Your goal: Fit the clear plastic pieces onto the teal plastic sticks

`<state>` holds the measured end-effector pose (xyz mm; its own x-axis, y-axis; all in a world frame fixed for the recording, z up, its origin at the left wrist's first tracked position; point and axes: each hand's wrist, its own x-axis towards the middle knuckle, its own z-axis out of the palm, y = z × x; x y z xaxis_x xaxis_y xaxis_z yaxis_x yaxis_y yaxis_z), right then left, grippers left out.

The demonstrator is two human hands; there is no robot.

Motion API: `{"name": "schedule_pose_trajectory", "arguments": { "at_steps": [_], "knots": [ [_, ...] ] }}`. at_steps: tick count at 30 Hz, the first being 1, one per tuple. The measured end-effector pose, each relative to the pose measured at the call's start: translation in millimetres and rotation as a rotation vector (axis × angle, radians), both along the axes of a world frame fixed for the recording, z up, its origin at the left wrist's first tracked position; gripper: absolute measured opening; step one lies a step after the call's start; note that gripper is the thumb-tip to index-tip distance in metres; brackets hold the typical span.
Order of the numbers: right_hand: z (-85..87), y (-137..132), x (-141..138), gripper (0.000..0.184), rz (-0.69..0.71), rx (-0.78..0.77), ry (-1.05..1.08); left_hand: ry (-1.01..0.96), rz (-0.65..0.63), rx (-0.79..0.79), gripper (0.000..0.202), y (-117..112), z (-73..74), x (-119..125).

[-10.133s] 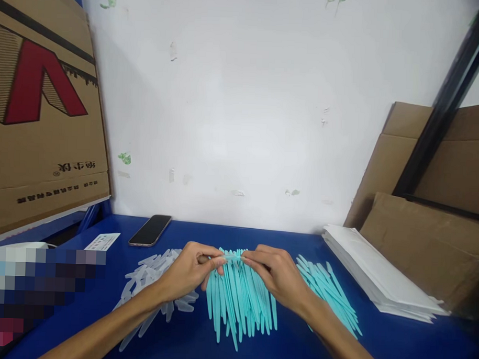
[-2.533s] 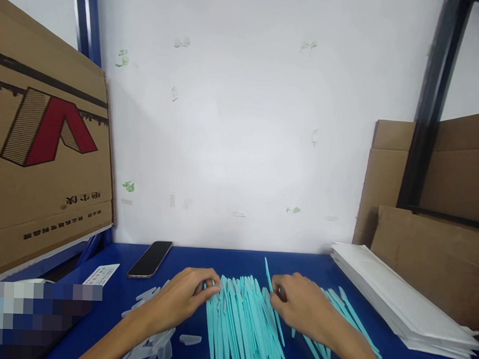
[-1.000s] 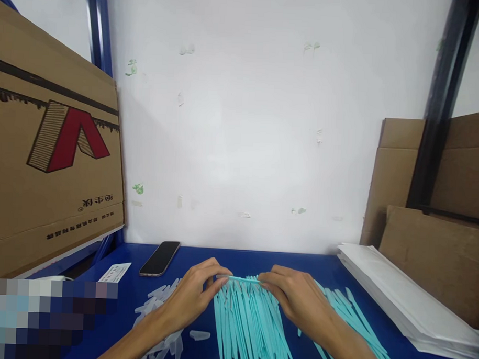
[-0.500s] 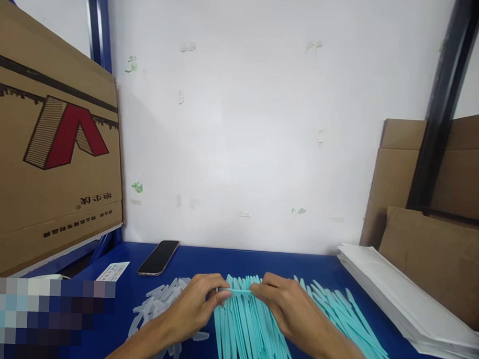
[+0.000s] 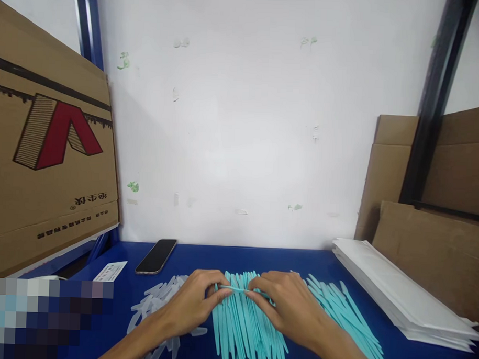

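Observation:
Between my two hands a slim turquoise plastic stick (image 5: 238, 289), shaped like an eyebrow razor, lies roughly level. My left hand (image 5: 198, 301) pinches its left end between thumb and fingers. My right hand (image 5: 284, 299) grips it farther right; part of the stick is hidden by those fingers. Just below is a dense pile of similar turquoise sticks (image 5: 244, 326), mostly pointing away from me. Beside my left forearm lie loose translucent caps (image 5: 152, 305), partly covered by that arm. A second group of turquoise sticks (image 5: 347, 314) fans out beyond my right forearm.
On the blue table (image 5: 213, 257) a phone (image 5: 157, 256) and a printed card (image 5: 109, 272) lie at the back left. White flat packs (image 5: 400, 295) are stacked at the right. A large carton (image 5: 54, 194) stands left, folded cardboard (image 5: 429, 249) right, and a white wall (image 5: 241, 122) behind.
My right hand has shifted its grip along the stick, its thumb and fingers now nearer my left hand. My left hand keeps its pinch. The view has turned slightly.

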<state>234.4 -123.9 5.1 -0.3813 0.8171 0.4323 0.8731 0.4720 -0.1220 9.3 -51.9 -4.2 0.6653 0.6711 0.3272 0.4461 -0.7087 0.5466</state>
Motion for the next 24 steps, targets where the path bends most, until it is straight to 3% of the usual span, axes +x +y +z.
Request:
{"name": "schedule_pose_trajectory", "arguments": {
  "at_steps": [4, 7, 10, 13, 19, 24],
  "knots": [
    [3.4, 5, 9, 0.027, -0.012, 0.042, 0.040, 0.061, 0.023, -0.076, 0.031, 0, 8.7, -8],
    [7.4, 13, 30, 0.025, -0.220, 0.029, 0.085, 0.207, -0.019, -0.188, 0.039, 4, 19.8, -21],
    [9.9, 19, 59, 0.031, -0.490, -0.119, 0.135, 0.427, -0.075, -0.262, 0.029, 9, 28.6, -34],
    [9.4, 20, 81, 0.030, -0.605, -0.259, 0.160, 0.548, -0.077, -0.312, 0.027, 11, 31.0, -39],
    [6.6, 13, 89, 0.023, -0.644, -0.456, 0.060, 0.525, -0.098, -0.263, 0.008, 8, 25.9, -36],
    [4.0, 15, 87, 0.025, -0.739, -0.409, -0.014, 0.432, -0.055, -0.161, 0.010, 9, 24.7, -34]
  ]
}}
